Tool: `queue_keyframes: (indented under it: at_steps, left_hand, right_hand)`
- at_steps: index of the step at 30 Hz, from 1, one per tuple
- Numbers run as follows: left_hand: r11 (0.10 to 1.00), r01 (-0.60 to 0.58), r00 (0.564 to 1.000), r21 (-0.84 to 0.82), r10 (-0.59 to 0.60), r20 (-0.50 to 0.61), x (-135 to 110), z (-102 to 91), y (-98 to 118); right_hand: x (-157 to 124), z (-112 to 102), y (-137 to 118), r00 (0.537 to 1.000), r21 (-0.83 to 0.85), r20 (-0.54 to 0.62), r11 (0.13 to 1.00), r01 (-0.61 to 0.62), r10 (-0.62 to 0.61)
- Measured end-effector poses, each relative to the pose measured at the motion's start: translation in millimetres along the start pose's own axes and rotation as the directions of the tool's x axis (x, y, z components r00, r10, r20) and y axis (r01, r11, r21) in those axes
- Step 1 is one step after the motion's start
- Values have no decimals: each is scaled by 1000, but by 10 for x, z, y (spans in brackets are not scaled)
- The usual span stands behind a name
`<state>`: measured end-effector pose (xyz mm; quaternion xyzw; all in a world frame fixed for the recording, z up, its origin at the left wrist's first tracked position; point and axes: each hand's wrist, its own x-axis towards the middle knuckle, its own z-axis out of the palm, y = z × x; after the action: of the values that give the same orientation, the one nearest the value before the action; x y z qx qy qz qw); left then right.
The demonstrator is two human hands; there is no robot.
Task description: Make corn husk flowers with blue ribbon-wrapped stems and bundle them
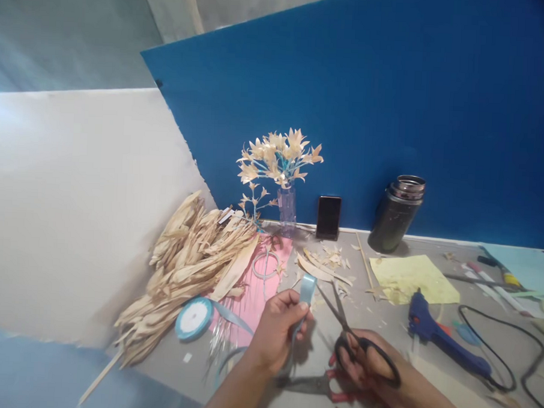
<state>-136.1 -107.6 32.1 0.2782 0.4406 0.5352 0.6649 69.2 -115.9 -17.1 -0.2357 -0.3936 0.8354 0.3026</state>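
My left hand (pixel 279 332) is closed on a strip of light blue ribbon (pixel 307 290), pinching it upright near its free end. My right hand (pixel 373 371) has its fingers through the black handles of a pair of scissors (pixel 345 330). The scissor blades are spread open and point up and left, close to the ribbon. The ribbon trails down from my left hand toward a light blue ribbon spool (pixel 193 318) lying flat to the left.
A pile of dried corn husks (pixel 188 266) lies at left by a pink sheet (pixel 254 293). Husk flowers stand in a vase (pixel 287 207). A phone (pixel 328 217), flask (pixel 395 214), yellow paper (pixel 410 279), blue glue gun (pixel 437 334) with cord and red-handled scissors (pixel 322 386) are around.
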Motion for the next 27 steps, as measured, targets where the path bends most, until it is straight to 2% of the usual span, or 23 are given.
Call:
queue_keyframes:
  at_steps: [3, 8, 11, 16, 22, 27]
  left_hand:
    - [998, -1, 1000, 67, 1, -2, 6, 9, -15]
    - [970, 21, 998, 243, -34, 48, -10, -25, -67]
    - [953, 20, 997, 301, -43, 69, -27, -59, -35]
    - [944, 10, 996, 330, -38, 79, -41, -23, 38]
    - [953, 26, 993, 303, -60, 104, -92, 61, -75]
    - [952, 36, 990, 303, -76, 121, -105, 65, -78]
  right_hand:
    - [19, 33, 26, 1000, 40, -16, 999, -15, 15]
    - [11, 124, -9, 1000, 268, 1, 963, 29, -31]
    - [-4, 192, -25, 997, 333, -4, 940, 79, -82]
    - [9, 286, -23, 986, 313, -55, 935, 165, -155]
    - [5, 352, -55, 986, 211, -50, 964, 164, -157]
    - [-11, 346, -68, 989, 355, -52, 924, 145, -135]
